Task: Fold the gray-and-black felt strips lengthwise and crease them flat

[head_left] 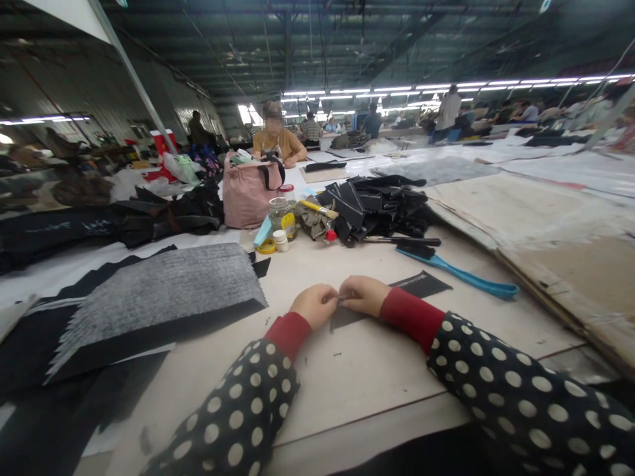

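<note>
A dark strip of fabric (421,284) lies on the pale board (367,383) in front of me, running under my right hand. My left hand (316,304) is closed in a pinch at the strip's near left end. Fingertip to fingertip with it, my right hand (364,295) pinches the same spot from the right. Between the fingers a small greyish bit of the strip's edge shows, its detail too small to make out. Left of my hands sits a stack of black and grey fabric pieces (173,284) with zigzag-cut edges.
Beyond my hands are a blue-handled brush (466,272), a pile of black cut pieces (377,201), a glass jar (282,218), a small white bottle (280,240) and a pink bag (251,188). A large board (555,231) lies right. A co-worker (278,140) sits opposite.
</note>
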Demonstrator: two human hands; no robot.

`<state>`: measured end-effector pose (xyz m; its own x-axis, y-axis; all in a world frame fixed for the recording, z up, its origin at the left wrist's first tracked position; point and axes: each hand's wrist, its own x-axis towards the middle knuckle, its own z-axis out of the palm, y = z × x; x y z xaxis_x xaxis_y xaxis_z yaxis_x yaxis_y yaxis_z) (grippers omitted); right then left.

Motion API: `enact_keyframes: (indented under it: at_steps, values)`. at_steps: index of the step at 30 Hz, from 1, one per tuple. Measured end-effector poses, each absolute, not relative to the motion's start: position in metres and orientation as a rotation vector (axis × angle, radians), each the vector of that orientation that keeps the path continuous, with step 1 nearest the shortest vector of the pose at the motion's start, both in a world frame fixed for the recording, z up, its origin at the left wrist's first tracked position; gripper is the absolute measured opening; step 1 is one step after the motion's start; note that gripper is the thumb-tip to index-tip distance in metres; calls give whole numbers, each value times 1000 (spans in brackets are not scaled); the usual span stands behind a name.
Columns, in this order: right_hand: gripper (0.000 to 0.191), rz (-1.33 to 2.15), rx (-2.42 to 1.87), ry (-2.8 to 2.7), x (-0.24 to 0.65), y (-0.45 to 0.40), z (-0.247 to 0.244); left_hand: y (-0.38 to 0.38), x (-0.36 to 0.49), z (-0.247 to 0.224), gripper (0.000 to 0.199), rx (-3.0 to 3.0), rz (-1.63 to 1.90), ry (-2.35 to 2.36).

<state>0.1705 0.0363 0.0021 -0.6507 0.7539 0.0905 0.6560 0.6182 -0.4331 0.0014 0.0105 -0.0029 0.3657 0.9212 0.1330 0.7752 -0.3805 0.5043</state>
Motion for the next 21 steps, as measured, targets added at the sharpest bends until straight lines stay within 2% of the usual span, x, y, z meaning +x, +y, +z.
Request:
enact_keyframes:
  at_steps: [14, 17, 21]
  values:
    - [19, 518, -1029, -2558, 178, 36, -4, 16, -9, -6, 14, 2427, 568, 1313]
    - [20, 458, -988, -2618, 177, 33, -1, 15, -9, -3, 16, 2576, 486, 1268]
    - [17, 237, -967, -2720, 172, 26, 2, 10, -8, 4, 22, 2820, 210, 1214]
